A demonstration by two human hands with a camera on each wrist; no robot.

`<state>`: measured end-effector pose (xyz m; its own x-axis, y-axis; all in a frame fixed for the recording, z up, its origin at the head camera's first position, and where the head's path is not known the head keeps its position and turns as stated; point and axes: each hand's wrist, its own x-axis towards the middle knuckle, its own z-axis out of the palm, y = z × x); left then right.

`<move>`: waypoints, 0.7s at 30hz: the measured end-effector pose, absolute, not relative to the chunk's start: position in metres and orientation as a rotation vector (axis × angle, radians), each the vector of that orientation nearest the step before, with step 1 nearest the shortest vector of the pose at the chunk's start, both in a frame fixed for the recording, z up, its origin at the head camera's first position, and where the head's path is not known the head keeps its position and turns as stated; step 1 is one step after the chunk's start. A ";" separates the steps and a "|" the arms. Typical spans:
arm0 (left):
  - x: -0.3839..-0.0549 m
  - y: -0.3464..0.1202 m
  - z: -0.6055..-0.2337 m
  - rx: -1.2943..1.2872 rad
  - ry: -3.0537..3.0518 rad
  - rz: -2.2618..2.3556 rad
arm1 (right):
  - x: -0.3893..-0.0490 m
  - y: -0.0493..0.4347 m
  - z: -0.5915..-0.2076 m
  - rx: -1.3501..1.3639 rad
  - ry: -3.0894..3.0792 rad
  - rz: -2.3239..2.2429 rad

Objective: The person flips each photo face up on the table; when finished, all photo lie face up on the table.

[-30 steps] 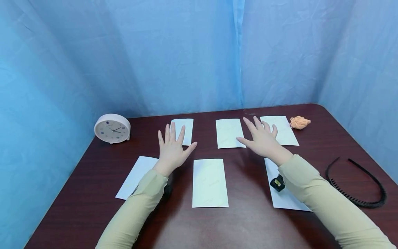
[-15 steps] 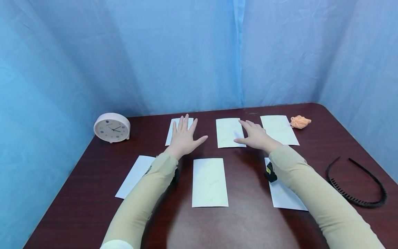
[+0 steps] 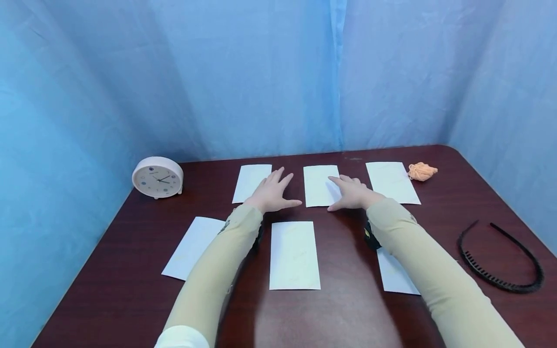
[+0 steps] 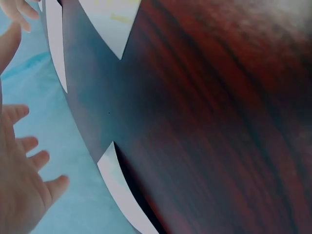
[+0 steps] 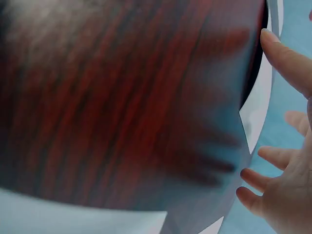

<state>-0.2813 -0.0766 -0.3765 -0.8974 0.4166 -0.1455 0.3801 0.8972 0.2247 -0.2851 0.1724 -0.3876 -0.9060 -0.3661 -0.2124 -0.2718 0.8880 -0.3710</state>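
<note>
My left hand (image 3: pixel 273 193) reaches over the table between the back-left sheet of white paper (image 3: pixel 251 181) and the back-middle sheet (image 3: pixel 319 186), fingers spread and nothing in them. My right hand (image 3: pixel 353 193) overlaps the right edge of the back-middle sheet, its thumb and fingers apart and holding nothing. In the left wrist view the left hand's loosely spread fingers (image 4: pixel 38 160) stand out against the blue curtain. In the right wrist view the right hand (image 5: pixel 287 180) hovers above the tabletop, casting a finger-shaped shadow.
More white sheets lie on the dark wooden table (image 3: pixel 335 314): front left (image 3: pixel 191 246), front middle (image 3: pixel 294 256), front right (image 3: pixel 393 273) partly under the right sleeve, and back right (image 3: pixel 393 182). A round white clock (image 3: pixel 157 178), peach yarn (image 3: pixel 422 171) and a black headband (image 3: pixel 500 280) lie around them.
The left hand has moved right, off the back-left sheet and toward the middle. My right hand has shifted slightly left and lower in view, closer to the left hand. The sheets have stayed put.
</note>
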 end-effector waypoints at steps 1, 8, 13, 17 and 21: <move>-0.282 -0.075 -0.377 0.618 2.859 0.280 | -0.285 0.172 -0.389 -0.475 2.776 -0.483; -0.288 -0.059 -0.377 0.669 2.796 0.225 | -0.288 0.168 -0.391 -0.433 2.755 -0.491; -0.292 -0.049 -0.378 0.650 2.768 0.158 | -0.288 0.166 -0.392 -0.440 2.743 -0.466; -0.293 -0.044 -0.381 0.615 2.759 0.115 | -0.288 0.166 -0.393 -0.451 2.754 -0.426; -0.294 -0.041 -0.386 0.610 2.742 0.086 | -0.286 0.166 -0.392 -0.459 2.768 -0.379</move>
